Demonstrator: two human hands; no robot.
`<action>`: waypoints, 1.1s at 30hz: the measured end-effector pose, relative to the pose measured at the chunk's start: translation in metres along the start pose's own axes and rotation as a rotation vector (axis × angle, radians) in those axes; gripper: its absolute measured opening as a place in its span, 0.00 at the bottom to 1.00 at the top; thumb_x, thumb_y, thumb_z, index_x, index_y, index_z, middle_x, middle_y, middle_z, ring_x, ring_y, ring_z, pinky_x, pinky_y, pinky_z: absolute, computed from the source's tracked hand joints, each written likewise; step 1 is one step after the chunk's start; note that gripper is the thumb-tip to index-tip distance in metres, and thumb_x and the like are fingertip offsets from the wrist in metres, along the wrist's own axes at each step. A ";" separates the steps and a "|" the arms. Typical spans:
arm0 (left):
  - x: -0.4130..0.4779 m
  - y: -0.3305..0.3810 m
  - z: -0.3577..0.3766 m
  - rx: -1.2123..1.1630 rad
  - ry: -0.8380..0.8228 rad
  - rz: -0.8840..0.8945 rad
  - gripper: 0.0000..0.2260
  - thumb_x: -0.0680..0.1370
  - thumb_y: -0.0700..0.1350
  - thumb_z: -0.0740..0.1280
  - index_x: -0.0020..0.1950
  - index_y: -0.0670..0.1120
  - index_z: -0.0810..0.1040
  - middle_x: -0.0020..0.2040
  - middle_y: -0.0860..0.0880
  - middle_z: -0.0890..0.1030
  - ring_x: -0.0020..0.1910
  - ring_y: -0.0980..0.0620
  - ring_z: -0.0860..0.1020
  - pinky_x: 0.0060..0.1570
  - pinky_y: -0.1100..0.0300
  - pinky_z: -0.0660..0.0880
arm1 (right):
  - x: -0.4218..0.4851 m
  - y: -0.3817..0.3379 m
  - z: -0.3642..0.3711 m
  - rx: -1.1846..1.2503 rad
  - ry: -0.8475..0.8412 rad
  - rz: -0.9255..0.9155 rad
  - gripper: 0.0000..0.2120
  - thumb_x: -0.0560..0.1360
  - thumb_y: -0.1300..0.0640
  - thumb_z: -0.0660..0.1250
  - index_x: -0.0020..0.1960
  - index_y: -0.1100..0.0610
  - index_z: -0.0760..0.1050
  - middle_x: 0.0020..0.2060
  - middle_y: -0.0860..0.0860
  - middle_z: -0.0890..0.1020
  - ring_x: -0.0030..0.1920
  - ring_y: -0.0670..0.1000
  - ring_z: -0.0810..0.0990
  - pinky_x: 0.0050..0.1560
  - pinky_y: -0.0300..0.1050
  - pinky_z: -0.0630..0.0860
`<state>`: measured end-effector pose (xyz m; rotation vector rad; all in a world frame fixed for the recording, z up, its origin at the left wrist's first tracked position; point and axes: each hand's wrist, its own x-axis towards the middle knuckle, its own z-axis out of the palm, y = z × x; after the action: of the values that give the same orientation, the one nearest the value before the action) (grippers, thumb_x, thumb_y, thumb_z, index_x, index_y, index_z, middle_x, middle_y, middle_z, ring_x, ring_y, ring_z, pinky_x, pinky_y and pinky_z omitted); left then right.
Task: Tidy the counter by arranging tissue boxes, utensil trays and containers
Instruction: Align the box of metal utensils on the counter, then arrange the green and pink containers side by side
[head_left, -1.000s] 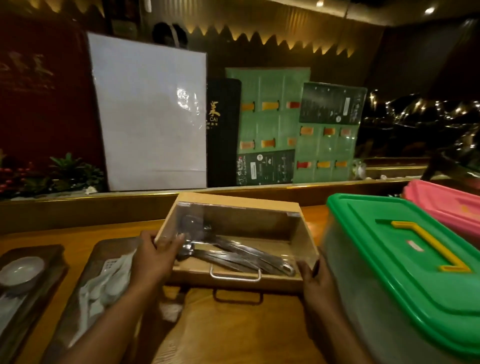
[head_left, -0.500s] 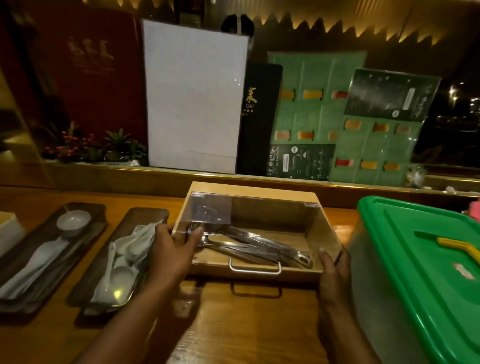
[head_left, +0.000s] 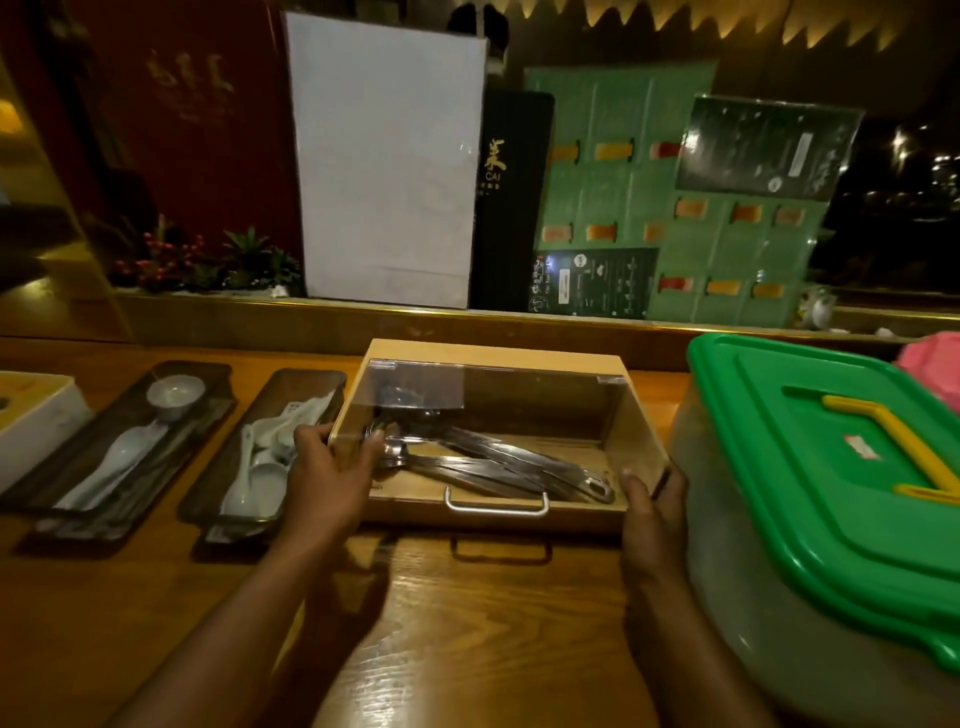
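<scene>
- Your hands sit on either side of the wooden utensil box (head_left: 498, 358), which rests on the worktop (head_left: 467, 623) straight ahead of you.
- Your left hand (head_left: 330, 480) curls over the box's left front corner, fingers wrapped onto the clear lid (head_left: 519, 415) and thumb against the outer wall.
- Your right hand (head_left: 649, 506) lies flat against the right front corner, fingers together behind the side wall and thumb up on the front edge.
- Metal utensils (head_left: 493, 465) lie in a loose heap inside the box, handles pointing toward the right front corner.
- A metal handle (head_left: 496, 506) runs along the middle of the box's front edge.
- Just left of the box is a dark tray (head_left: 306, 379) with white spoons (head_left: 257, 478); your left hand hangs over its right edge.
- Farther left, a second dark tray (head_left: 208, 371) carries a small white bowl (head_left: 175, 395) and a white spoon (head_left: 111, 462).
- At the far left edge you can see part of a white box (head_left: 36, 431).
- Just right of the utensil box stands a large translucent container (head_left: 753, 623) with a green lid (head_left: 810, 493) and a yellow handle (head_left: 904, 441); your right hand fits in the gap between the two.
- A pink lid (head_left: 932, 364) shows behind the green one.
- Beyond the back ledge stand a white board (head_left: 384, 161), a black menu (head_left: 511, 208) and green menu sheets (head_left: 717, 228).
</scene>
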<state>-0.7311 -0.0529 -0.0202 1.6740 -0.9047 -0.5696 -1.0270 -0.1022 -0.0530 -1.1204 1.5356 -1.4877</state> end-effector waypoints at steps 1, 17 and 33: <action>-0.001 0.000 -0.001 -0.002 -0.008 0.008 0.19 0.79 0.55 0.68 0.65 0.50 0.65 0.48 0.58 0.74 0.46 0.59 0.75 0.39 0.58 0.72 | -0.003 -0.003 -0.002 -0.017 -0.008 -0.001 0.31 0.76 0.43 0.65 0.76 0.43 0.60 0.69 0.54 0.74 0.65 0.59 0.75 0.64 0.63 0.75; -0.132 0.073 0.066 -0.016 -0.271 0.563 0.27 0.77 0.47 0.73 0.74 0.51 0.67 0.70 0.50 0.72 0.66 0.55 0.70 0.63 0.54 0.72 | -0.123 -0.099 -0.166 -0.407 -0.092 -0.744 0.10 0.74 0.63 0.70 0.54 0.55 0.82 0.49 0.47 0.84 0.50 0.48 0.83 0.50 0.41 0.78; -0.226 0.136 0.218 -0.164 -0.521 0.351 0.52 0.56 0.72 0.78 0.76 0.64 0.61 0.72 0.55 0.72 0.67 0.55 0.76 0.64 0.49 0.78 | 0.012 -0.068 -0.299 -0.728 -0.028 -0.819 0.34 0.69 0.27 0.65 0.60 0.53 0.82 0.66 0.55 0.75 0.67 0.55 0.69 0.68 0.46 0.63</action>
<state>-1.0674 -0.0149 0.0298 1.1939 -1.4488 -0.8280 -1.3004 0.0023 0.0402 -2.3983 1.7453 -1.3700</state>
